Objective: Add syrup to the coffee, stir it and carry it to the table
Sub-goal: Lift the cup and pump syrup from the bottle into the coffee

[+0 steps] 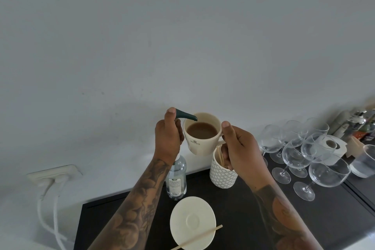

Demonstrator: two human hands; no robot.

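syrup step: left hand (168, 136) grips the pump bottle (176, 176), thumb on its spout (185, 116); right hand (239, 148) holds the cup (200, 138) under. next, press gently.

one cup (203, 134), one saucer (192, 222), perhaps eight glasses (316, 154)

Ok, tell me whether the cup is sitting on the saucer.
No, the right hand holds the cup in the air, well above the saucer.

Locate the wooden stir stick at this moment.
In the head view, bottom centre, the wooden stir stick lies across the near edge of the empty saucer, on the dark counter below the raised cup.
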